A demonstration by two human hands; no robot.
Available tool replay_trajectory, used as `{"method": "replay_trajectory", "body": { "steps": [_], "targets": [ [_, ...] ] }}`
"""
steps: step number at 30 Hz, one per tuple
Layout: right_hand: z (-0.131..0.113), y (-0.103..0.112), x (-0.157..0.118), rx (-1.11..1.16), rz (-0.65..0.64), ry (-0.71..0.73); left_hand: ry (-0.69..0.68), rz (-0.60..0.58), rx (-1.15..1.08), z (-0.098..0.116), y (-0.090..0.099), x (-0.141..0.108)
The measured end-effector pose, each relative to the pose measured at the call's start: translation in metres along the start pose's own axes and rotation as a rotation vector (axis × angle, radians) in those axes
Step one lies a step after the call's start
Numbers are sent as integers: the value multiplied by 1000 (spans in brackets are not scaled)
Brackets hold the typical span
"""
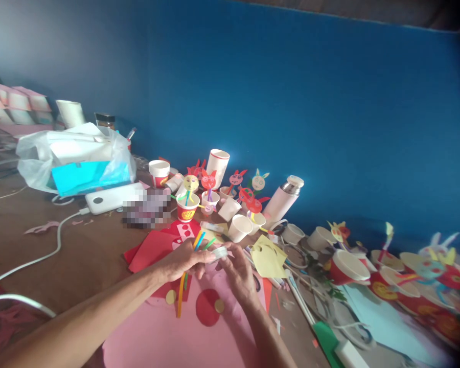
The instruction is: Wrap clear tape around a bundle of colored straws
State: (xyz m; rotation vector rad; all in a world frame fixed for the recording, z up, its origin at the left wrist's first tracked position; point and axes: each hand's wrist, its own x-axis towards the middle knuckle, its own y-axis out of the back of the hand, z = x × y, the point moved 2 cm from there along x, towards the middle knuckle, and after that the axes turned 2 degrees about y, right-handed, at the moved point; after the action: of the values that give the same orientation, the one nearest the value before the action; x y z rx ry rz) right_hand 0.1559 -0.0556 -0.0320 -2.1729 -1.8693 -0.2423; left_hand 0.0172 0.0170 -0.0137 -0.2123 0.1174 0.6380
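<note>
A: Left hand point(182, 263)?

B: Fingers curled round a bundle of coloured straws point(193, 250), orange, blue and green; tips stand above the knuckles, the orange one hangs below the palm.

A: Right hand point(237, 271)?

B: Thumb and forefinger pinch a small white tape roll point(219, 252), touching the left fingertips.

A: Location?

B: Both above the pink paper sheet point(164, 332) on the brown table point(80, 250). Red paper circle point(207, 307) lies beneath the hands, yellow paper point(267, 258) just right.
</note>
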Motion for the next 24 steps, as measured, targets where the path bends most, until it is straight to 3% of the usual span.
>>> {"method": "replay_trajectory", "body": {
  "steps": [8,16,19,24],
  "targets": [
    [4,-5,-3,286,16,-110,-43,-57,-89,-2,-1,0],
    [15,-8,-4,430,45,-178,-98,-88,-42,7,-4,-5],
    [10,-8,-4,341,33,-158,-108,-36,-16,5,-4,-4],
    [-6,0,-2,-168,5,20,-47,62,8,0,-3,-1]
  ]
}}
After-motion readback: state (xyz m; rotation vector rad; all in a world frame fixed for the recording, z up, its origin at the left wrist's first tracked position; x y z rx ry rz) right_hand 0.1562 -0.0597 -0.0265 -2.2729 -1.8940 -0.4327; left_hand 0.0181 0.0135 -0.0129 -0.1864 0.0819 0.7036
